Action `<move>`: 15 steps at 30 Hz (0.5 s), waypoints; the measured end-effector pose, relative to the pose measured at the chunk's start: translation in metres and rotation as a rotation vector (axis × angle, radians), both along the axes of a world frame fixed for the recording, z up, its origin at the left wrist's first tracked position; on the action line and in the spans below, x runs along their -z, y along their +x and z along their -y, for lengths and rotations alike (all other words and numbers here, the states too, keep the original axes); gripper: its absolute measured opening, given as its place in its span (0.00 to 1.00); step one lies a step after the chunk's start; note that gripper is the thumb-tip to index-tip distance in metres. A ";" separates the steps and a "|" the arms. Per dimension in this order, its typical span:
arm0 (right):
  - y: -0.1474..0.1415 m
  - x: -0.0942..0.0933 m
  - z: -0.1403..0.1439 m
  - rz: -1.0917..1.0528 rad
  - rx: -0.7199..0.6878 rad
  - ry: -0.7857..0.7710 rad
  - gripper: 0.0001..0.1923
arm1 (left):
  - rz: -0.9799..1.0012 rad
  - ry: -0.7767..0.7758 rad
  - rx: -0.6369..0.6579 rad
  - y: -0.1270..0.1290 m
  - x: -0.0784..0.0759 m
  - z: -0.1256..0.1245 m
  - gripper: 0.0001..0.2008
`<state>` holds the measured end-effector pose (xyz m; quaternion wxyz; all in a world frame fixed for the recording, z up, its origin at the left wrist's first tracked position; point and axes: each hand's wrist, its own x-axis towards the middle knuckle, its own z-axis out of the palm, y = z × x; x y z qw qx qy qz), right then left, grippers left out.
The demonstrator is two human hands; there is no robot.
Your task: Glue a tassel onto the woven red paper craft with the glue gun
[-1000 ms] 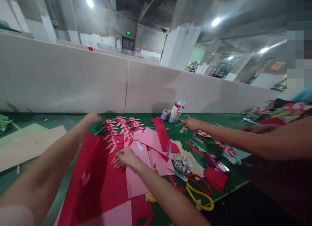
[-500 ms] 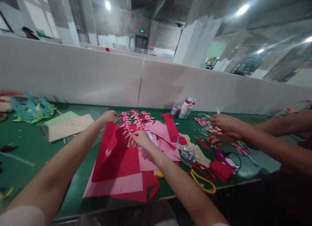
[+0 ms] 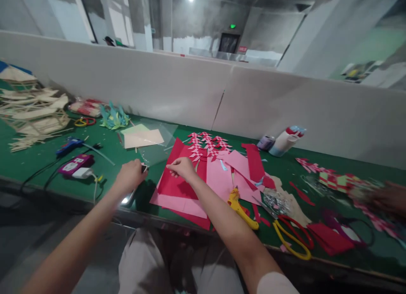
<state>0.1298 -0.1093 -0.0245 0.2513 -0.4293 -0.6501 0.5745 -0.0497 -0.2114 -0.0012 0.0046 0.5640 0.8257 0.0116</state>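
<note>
My right hand (image 3: 182,167) pinches the left edge of a large red paper sheet (image 3: 173,185) that lies on pink sheets (image 3: 218,180) on the green table (image 3: 38,159). My left hand (image 3: 130,176) hovers just left of that sheet near the table's front edge. Its fingers are curled, and a small dark object (image 3: 145,168) shows at the fingertips. Red-and-white woven paper pieces (image 3: 206,144) lie at the far end of the stack. A clear plastic sheet (image 3: 157,152) lies beyond my left hand.
A yellow glue gun (image 3: 241,207) and red-and-yellow scissors (image 3: 293,240) lie right of the papers. A white bottle (image 3: 285,140) stands by the partition wall. A co-worker's blurred hand (image 3: 387,199) is far right. A blue glue gun (image 3: 68,145), purple power strip (image 3: 74,164) and beige strips (image 3: 31,112) are on the left.
The view has swung left. The paper stack has slid toward the near edge. My left hand came back from the sheet's far corner to its near left side.
</note>
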 end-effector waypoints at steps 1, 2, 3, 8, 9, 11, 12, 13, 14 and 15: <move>-0.007 0.002 0.005 -0.007 -0.013 -0.016 0.13 | -0.016 0.003 -0.038 -0.001 0.007 0.013 0.24; -0.013 0.004 0.009 -0.013 -0.024 -0.034 0.12 | -0.027 0.005 -0.075 -0.001 0.013 0.023 0.26; -0.019 0.005 0.013 -0.019 -0.033 -0.055 0.12 | -0.034 0.007 -0.112 -0.001 0.018 0.031 0.27; -0.039 0.010 0.034 -0.053 -0.039 -0.143 0.12 | -0.026 0.004 -0.246 0.003 0.031 0.043 0.29; -0.041 0.011 0.038 -0.058 -0.038 -0.155 0.12 | -0.022 0.004 -0.268 0.003 0.032 0.043 0.29; -0.044 0.014 0.043 -0.064 -0.041 -0.174 0.10 | -0.016 0.007 -0.306 0.004 0.032 0.041 0.29; -0.045 0.016 0.045 -0.066 -0.043 -0.180 0.10 | -0.014 0.010 -0.316 0.004 0.032 0.040 0.29; -0.046 0.018 0.047 -0.069 -0.046 -0.185 0.09 | -0.011 0.013 -0.321 0.004 0.032 0.039 0.29; -0.046 0.021 0.048 -0.071 -0.051 -0.188 0.09 | -0.010 0.017 -0.322 0.004 0.032 0.039 0.28; -0.048 0.023 0.049 -0.073 -0.055 -0.192 0.09 | -0.010 0.023 -0.321 0.004 0.033 0.038 0.28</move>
